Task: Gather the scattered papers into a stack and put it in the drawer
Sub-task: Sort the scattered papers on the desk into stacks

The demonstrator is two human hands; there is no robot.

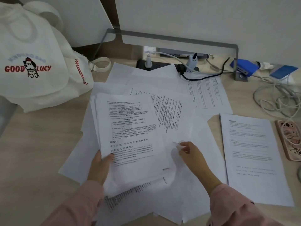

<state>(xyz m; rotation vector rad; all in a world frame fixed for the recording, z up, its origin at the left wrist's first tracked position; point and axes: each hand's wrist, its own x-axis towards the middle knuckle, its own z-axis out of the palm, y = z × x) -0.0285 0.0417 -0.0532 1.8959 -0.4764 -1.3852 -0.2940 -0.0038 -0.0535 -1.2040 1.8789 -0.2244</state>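
Observation:
Many white printed papers lie scattered and overlapping on the wooden desk [40,144]. My left hand [100,167] grips the lower left edge of a partly gathered stack of papers [130,128], thumb on top. My right hand [190,154] pinches the near edge of a loose sheet [172,115] that lies slanted to the right of the stack. Another sheet [208,93] lies further back, and a stapled document [250,154] sits apart on the right. More sheets [146,198] lie between my forearms. No drawer is in view.
A white canvas bag [35,62] stands at the back left. A black power strip [162,65] with plugs sits behind the papers under a monitor stand [179,39]. Tangled cables [276,98], blue items [244,66] and a phone in a pink case [291,139] occupy the right side.

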